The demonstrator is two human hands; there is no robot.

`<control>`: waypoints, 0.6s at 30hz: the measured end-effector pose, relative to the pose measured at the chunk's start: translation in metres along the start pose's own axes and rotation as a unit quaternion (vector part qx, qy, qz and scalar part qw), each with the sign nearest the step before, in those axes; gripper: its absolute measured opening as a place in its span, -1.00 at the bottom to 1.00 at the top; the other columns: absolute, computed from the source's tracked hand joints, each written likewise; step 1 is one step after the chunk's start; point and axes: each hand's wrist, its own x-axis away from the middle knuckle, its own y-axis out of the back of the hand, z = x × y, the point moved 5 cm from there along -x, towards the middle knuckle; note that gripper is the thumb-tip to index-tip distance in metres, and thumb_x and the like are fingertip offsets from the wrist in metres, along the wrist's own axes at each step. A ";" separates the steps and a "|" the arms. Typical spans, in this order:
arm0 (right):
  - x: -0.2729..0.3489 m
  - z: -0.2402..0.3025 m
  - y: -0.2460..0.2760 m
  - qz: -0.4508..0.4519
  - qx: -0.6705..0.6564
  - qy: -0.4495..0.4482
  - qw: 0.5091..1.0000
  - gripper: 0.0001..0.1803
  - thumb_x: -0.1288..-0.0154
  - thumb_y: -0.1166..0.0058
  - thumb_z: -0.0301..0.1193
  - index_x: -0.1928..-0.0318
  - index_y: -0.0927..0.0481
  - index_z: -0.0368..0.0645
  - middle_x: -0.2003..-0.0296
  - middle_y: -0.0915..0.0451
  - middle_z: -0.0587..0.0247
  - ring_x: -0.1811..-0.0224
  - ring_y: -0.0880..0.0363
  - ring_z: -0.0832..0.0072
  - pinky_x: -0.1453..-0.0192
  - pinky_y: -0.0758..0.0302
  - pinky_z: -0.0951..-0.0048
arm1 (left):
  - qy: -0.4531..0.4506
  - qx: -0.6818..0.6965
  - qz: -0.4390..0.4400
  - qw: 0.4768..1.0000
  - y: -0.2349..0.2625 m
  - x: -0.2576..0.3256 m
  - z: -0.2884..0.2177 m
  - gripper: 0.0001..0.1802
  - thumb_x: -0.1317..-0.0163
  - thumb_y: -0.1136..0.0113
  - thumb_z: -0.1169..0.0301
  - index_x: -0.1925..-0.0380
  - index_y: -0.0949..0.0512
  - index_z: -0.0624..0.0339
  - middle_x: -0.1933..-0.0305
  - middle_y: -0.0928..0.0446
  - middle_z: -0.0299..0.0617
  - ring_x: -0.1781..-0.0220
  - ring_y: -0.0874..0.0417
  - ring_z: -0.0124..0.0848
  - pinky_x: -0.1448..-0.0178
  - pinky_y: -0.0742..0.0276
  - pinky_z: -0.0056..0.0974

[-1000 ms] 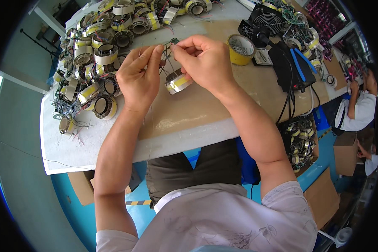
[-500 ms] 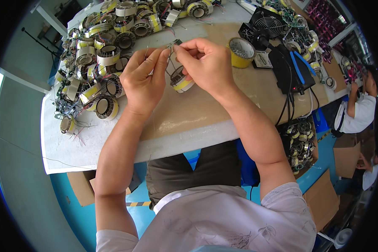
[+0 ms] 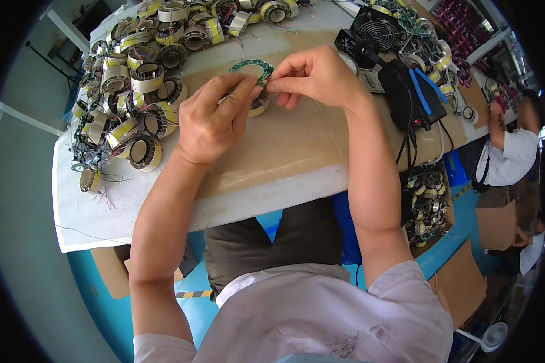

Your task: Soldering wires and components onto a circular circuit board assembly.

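Left hand [image 3: 212, 124] gripping yellow-taped coil [image 3: 258, 106], right hand [image 3: 315, 75] pinching green ring board [image 3: 251, 66] just above, coil pile [image 3: 139, 91] lying far left.

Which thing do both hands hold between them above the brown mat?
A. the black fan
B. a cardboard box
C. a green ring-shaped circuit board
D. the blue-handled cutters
C: the left hand and the right hand pinch a green ring-shaped circuit board over a yellow-taped coil.

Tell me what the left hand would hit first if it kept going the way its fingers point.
Likely the green ring that the left hand already pinches; past it, the right hand. Depth is unclear.
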 end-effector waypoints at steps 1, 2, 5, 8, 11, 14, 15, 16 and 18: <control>0.002 -0.002 0.001 0.006 0.014 0.001 1.000 -0.85 -0.38 -0.24 -0.47 0.28 -0.70 -0.33 0.46 -0.71 0.21 0.50 -0.68 0.57 0.45 -0.63 0.56 | 0.002 0.004 0.001 1.000 -0.001 0.001 0.000 -0.72 -0.02 -0.50 0.54 0.21 -0.72 0.18 0.23 -0.65 -0.23 0.35 -0.73 -0.32 0.36 -0.64 -0.30; 0.003 0.001 0.002 0.007 0.013 -0.003 1.000 -0.85 -0.38 -0.24 -0.47 0.28 -0.70 -0.33 0.46 -0.71 0.21 0.50 -0.68 0.57 0.45 -0.63 0.56 | -0.001 0.006 0.001 1.000 0.000 0.001 0.001 -0.72 -0.02 -0.50 0.53 0.21 -0.72 0.17 0.23 -0.65 -0.23 0.35 -0.73 -0.32 0.37 -0.64 -0.31; 0.003 0.002 0.014 -0.099 0.045 -0.047 0.993 -0.72 -0.35 -0.29 -0.27 0.31 -0.70 -0.28 0.52 -0.64 0.29 0.61 -0.52 0.72 0.62 -0.42 0.63 | -0.005 0.008 0.003 1.000 0.000 0.000 0.002 -0.72 -0.02 -0.50 0.53 0.20 -0.72 0.16 0.23 -0.65 -0.23 0.36 -0.73 -0.32 0.37 -0.64 -0.31; -0.002 0.001 0.015 -0.156 0.018 -0.044 0.987 -0.72 -0.30 -0.32 -0.30 0.21 -0.72 -0.33 0.44 -0.71 0.23 0.59 -0.60 0.62 0.59 -0.50 0.56 | -0.006 0.015 0.002 1.000 -0.001 -0.001 0.002 -0.72 -0.02 -0.50 0.54 0.21 -0.72 0.18 0.25 -0.65 -0.22 0.36 -0.72 -0.31 0.38 -0.63 -0.30; -0.007 -0.001 -0.001 -0.116 -0.043 -0.042 0.991 -0.65 -0.37 -0.29 -0.23 0.08 -0.71 -0.29 0.39 -0.68 0.27 0.54 -0.61 0.63 0.59 -0.48 0.62 | -0.017 0.025 -0.011 0.999 0.001 -0.001 0.003 -0.76 -0.02 -0.49 0.57 0.25 -0.73 0.24 0.26 -0.66 -0.19 0.37 -0.73 -0.29 0.38 -0.64 -0.29; -0.009 -0.006 -0.008 -0.087 -0.091 -0.040 0.991 -0.61 -0.39 -0.26 -0.28 -0.06 -0.66 -0.34 0.27 -0.72 0.20 0.48 -0.65 0.59 0.54 -0.53 0.60 | 0.025 0.048 -0.002 0.999 0.002 -0.003 0.003 -0.77 -0.05 -0.48 0.57 0.24 -0.74 0.25 0.27 -0.66 -0.15 0.37 -0.73 -0.29 0.38 -0.64 -0.30; -0.010 -0.006 -0.010 -0.082 -0.119 -0.024 0.989 -0.61 -0.40 -0.25 -0.30 -0.07 -0.65 -0.35 0.23 -0.73 0.17 0.47 -0.65 0.59 0.52 -0.55 0.60 | 0.027 0.048 -0.001 0.998 0.003 -0.003 0.004 -0.77 -0.05 -0.48 0.57 0.24 -0.74 0.25 0.27 -0.66 -0.15 0.37 -0.73 -0.29 0.38 -0.64 -0.30; -0.010 -0.008 -0.013 -0.081 -0.119 -0.026 0.989 -0.61 -0.40 -0.25 -0.30 -0.07 -0.65 -0.35 0.23 -0.73 0.17 0.47 -0.65 0.59 0.52 -0.55 0.60 | 0.025 0.054 -0.006 0.998 0.003 -0.003 0.005 -0.78 -0.06 -0.47 0.57 0.24 -0.75 0.26 0.28 -0.67 -0.14 0.37 -0.73 -0.28 0.37 -0.65 -0.30; -0.012 -0.011 -0.014 -0.093 -0.128 -0.039 0.987 -0.62 -0.41 -0.23 -0.33 -0.08 -0.64 -0.37 0.18 -0.74 0.15 0.44 -0.66 0.60 0.49 -0.57 0.60 | 0.024 0.060 -0.011 0.998 0.004 -0.003 0.007 -0.78 -0.07 -0.47 0.58 0.23 -0.75 0.26 0.28 -0.67 -0.14 0.37 -0.73 -0.28 0.36 -0.65 -0.31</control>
